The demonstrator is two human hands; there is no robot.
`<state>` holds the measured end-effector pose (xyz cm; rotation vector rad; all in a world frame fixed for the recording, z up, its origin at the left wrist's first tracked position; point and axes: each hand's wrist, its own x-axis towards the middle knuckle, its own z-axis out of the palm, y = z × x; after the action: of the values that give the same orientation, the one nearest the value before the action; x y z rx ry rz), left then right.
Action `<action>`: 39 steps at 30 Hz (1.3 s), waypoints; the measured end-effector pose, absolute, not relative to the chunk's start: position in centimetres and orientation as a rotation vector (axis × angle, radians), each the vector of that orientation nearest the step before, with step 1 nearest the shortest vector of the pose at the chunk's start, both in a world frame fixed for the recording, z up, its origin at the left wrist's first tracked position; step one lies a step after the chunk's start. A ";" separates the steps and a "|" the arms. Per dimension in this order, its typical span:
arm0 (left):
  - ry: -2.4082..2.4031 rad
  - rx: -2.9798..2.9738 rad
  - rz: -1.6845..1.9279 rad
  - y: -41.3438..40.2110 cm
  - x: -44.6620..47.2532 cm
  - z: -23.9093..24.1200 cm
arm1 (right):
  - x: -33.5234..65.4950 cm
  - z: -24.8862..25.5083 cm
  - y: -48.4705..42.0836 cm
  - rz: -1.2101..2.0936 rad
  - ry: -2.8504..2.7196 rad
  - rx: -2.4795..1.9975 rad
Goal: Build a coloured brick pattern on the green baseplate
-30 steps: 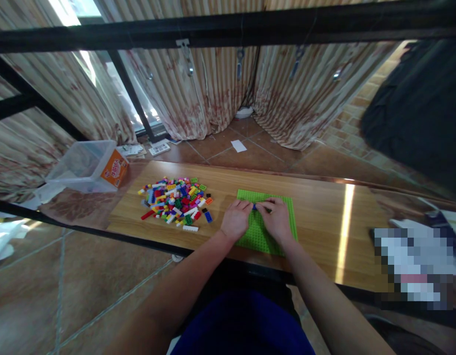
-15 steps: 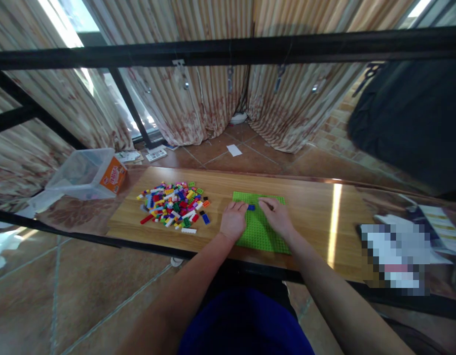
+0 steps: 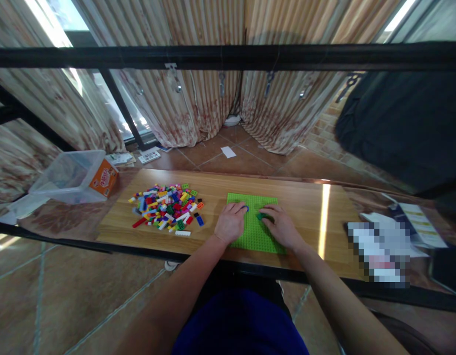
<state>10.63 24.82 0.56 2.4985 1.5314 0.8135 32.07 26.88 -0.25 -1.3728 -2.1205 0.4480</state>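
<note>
A lime-green studded baseplate [image 3: 257,242] lies on the wooden tabletop in front of me. My left hand [image 3: 230,223] is over its left side, fingers closed at a small blue toy brick [image 3: 247,208] that shows only partly past the fingertips. On the right half of the plate, my right hand [image 3: 282,226] pinches a dark green toy brick [image 3: 260,216] between thumb and fingers, just above or touching the studs; I cannot tell which. A gap of bare studs separates the two bricks.
A loose pile of mixed toy bricks [image 3: 167,204] spreads on the left of the tabletop [image 3: 305,197]. Further left stands a clear plastic bin [image 3: 70,175] with an orange label. Papers [image 3: 422,224] lie at the right, and a black rail [image 3: 198,58] crosses ahead.
The right hand has turned and lowered slightly, bringing the green brick into sight. My left fingers have moved over the blue brick and now cover most of it. The view has shifted slightly.
</note>
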 end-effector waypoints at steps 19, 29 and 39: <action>1.535 2.541 0.635 24.9 11.2 1.7 | 29.5 0.1 28.3 0.444 -2.009 -1.411; 1.546 2.570 0.714 24.8 11.2 0.1 | 29.7 0.0 28.7 0.466 -2.035 -1.423; 1.505 2.408 0.843 24.7 10.8 -0.2 | 29.0 0.6 29.5 0.484 -2.115 -1.464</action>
<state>10.79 24.74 -0.16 2.4082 1.5055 0.8431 29.02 29.49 0.61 -1.4641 -2.1145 0.4841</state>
